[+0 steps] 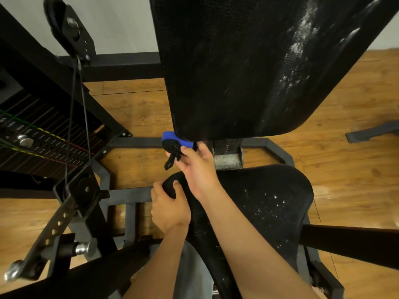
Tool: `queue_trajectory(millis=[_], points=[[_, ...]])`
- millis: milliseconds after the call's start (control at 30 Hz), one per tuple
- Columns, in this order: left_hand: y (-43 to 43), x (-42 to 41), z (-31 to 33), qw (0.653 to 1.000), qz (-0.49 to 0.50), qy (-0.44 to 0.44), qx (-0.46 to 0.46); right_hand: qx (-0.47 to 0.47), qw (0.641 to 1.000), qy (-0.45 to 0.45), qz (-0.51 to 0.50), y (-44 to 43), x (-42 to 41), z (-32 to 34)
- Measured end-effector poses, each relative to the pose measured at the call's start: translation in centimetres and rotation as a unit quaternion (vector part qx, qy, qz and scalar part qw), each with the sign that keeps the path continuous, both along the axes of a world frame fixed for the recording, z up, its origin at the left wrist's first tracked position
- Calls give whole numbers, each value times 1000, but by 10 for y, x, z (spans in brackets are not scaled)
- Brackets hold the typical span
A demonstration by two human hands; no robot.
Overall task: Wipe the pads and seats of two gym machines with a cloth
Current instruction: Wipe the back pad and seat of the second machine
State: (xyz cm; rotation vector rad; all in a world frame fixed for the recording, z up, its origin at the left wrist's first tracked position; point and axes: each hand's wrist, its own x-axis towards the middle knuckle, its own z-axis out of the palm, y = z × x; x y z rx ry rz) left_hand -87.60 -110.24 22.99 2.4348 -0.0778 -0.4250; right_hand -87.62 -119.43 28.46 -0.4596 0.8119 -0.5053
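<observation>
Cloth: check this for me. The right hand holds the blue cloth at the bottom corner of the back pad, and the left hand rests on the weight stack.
One part is wrong. The head view shows the left hand gripping the corner of the seat instead. The right hand does hold the blue cloth at the bottom corner of the back pad.

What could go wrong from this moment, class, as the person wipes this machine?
1. The right hand pinches the cloth bunched at the lower corner of the back pad; the white streaks higher up may be missed.
2. Droplets dot the seat, which the left hand grips; it might slip.
</observation>
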Motion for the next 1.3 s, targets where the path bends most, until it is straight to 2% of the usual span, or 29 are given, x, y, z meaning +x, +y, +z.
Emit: queue_trajectory(millis=[133,267,467,667,867,1000,1067,1167,1300], points=[[0,1,0,1000,3,3,0,-23,999,26,-39,-15,-20,3],[2,0,-1,1000,2,3,-1,-46,990,104,-85,-40,-53,5],[1,1,-3,1000,8,0,1,-130,954,198,-181,-90,-103,3],[1,1,-5,1000,6,-8,0,-214,921,265,-187,-127,-127,4],[1,4,-3,1000,-18,10,22,-261,895,302,-198,-110,-142,21],[3,5,9,994,-80,33,67,-273,895,302,-183,-94,-165,49],[7,2,23,983,-165,-15,85,-260,906,287,-170,-84,-175,64],[11,-12,55,942,-318,-89,53,-219,927,264,-154,-64,-186,87],[6,-32,113,914,-385,-127,13,-181,941,241,-156,-41,-193,120]])
